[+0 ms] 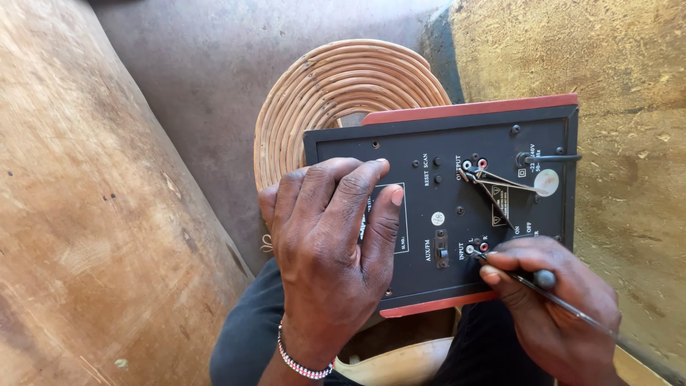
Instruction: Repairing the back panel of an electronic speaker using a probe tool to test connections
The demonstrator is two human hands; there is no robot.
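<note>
Here, in the head view, a black back panel point(457, 207) of a red-edged speaker box point(468, 109) rests across the person's lap. The left hand point(332, 250) lies open and flat on the panel's left half, fingers spread, a beaded bracelet point(304, 366) at the wrist. The right hand point(554, 311), at the near right corner, is closed around a thin screwdriver point(532, 282) whose tip meets the panel beside the input sockets point(476, 247). Beyond the box, on the far side, lies a coiled woven mat point(336, 93).

Matt black panel point(457, 207) with glossy red wooden edging (scuffed), woven cane mat point(336, 93), rough wall point(614, 107).
</note>
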